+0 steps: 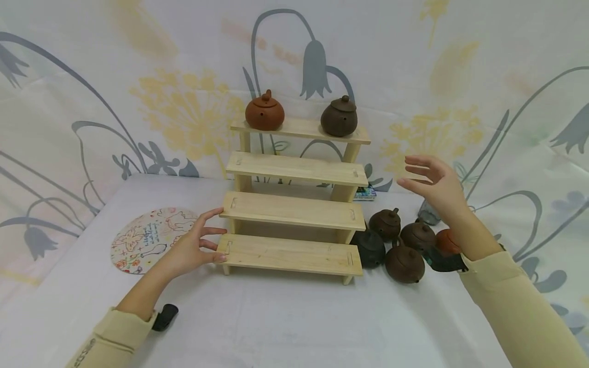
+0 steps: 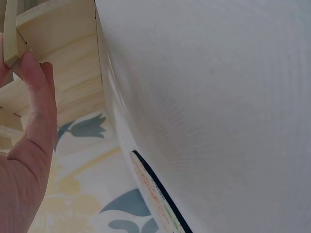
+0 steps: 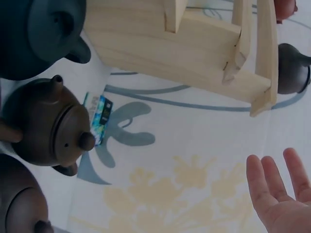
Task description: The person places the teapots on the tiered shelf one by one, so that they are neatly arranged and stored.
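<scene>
A four-tier wooden display stand (image 1: 294,209) stands in the middle of the table. My left hand (image 1: 193,250) holds its left end, thumb on the lowest board and other fingers at the board ends above; the left wrist view shows fingers on both sides of a board (image 2: 11,36). On the top tier sit a reddish-brown teapot (image 1: 264,113) at left and a dark brown teapot (image 1: 339,117) at right. My right hand (image 1: 434,186) is raised in the air right of the stand, fingers apart, holding nothing.
Right of the stand, several teapots crowd together: a black one (image 1: 369,249), brown ones such as this teapot (image 1: 405,264), and a reddish one (image 1: 446,242) partly behind the right wrist. A glass vessel (image 1: 429,212) and a small colourful box (image 1: 365,193) stand behind. A round patterned mat (image 1: 152,237) lies left.
</scene>
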A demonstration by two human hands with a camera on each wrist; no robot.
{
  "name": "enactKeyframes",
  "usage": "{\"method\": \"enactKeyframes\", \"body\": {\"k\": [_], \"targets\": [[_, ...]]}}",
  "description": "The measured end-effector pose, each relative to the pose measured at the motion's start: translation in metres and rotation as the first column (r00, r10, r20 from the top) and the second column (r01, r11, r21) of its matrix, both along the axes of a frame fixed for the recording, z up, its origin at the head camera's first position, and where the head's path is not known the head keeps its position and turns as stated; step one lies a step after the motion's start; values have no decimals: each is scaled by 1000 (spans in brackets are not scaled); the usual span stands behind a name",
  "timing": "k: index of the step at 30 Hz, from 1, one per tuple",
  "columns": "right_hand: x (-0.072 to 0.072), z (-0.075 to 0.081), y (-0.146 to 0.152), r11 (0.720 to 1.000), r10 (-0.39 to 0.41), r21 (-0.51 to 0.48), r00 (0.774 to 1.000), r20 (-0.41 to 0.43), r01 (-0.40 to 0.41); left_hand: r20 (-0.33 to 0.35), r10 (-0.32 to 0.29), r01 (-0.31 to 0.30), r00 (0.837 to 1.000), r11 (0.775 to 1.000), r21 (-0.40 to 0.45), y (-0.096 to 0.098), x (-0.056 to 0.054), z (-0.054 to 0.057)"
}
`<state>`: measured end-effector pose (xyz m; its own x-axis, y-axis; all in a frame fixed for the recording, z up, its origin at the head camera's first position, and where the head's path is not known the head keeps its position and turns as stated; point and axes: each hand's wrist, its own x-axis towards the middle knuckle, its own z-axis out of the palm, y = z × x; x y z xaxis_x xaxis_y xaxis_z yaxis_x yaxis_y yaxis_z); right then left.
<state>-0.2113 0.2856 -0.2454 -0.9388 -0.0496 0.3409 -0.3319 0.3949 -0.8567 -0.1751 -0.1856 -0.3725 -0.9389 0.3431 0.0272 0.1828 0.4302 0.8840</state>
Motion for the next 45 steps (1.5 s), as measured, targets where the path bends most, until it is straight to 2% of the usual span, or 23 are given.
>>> {"method": "enactKeyframes", "body": {"k": [7,19,22,29,37,42,45], "targets": [[15,-8,14,997,-63,37,998,0,63,10,8,-8,1000,1000,-11,0,0,-1],[32,-30,45,997,-46,-59,999,0,46,8,5,-5,1000,1000,-2,1,-1,-1],[37,-35,53,997,-60,-43,998,7,61,5,2,-2,1000,1000,-1,1,-1,-1],[47,-43,63,979,-189,82,981,35,186,8,-1,1,1000,1000,-1,0,-1,0],[55,-54,79,979,-198,48,980,27,196,-4,-4,4,1000,1000,16,-2,1,1],[59,-61,92,983,-175,-41,984,35,177,3,2,-2,1000,1000,4,-1,0,0],[63,-66,101,980,-191,-39,980,48,193,0,-3,3,1000,1000,3,-1,0,-1]]}}
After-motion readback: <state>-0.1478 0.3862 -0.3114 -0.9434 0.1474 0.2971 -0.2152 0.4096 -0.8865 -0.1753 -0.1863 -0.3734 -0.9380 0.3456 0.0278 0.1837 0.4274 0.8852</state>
